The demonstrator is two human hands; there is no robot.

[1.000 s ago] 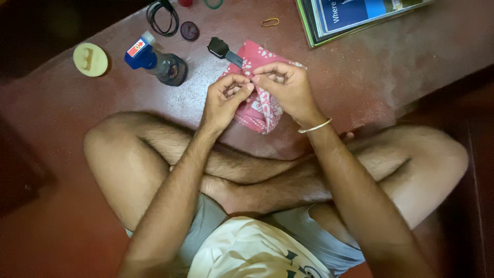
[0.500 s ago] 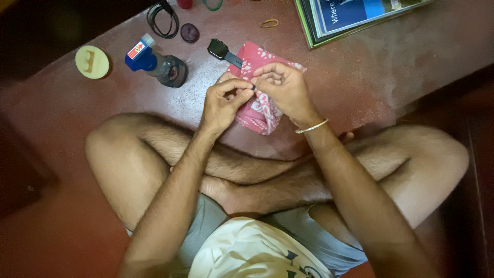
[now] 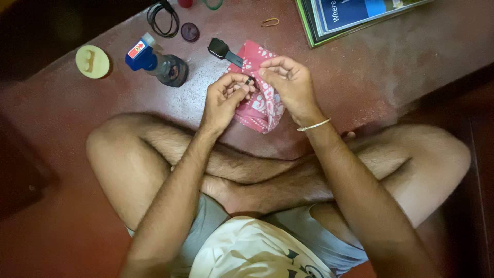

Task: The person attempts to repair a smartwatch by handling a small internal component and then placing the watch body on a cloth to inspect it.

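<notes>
Both grips narrow: left hand (image 3: 222,100) and right hand (image 3: 288,82) pinching one small dark piece (image 3: 249,81) between fingertips, too tiny to tell its long axis, just above a pink patterned cloth (image 3: 262,105). Beneath, a dark red polished floor (image 3: 391,67), dimly lit. Beyond the cloth, a black smartwatch (image 3: 220,49) angled up-left, a blue-capped bottle (image 3: 157,62) on its side, a round yellow lid (image 3: 92,62), a book (image 3: 355,15).

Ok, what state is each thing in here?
Left hand: pinching a small dark part.
Right hand: fingertips meeting the left's.
Pink cloth: crumpled on the floor under the hands.
Smartwatch: lying flat, partly on the cloth.
Bottle: on its side, capped.
Cable: coiled.
</notes>
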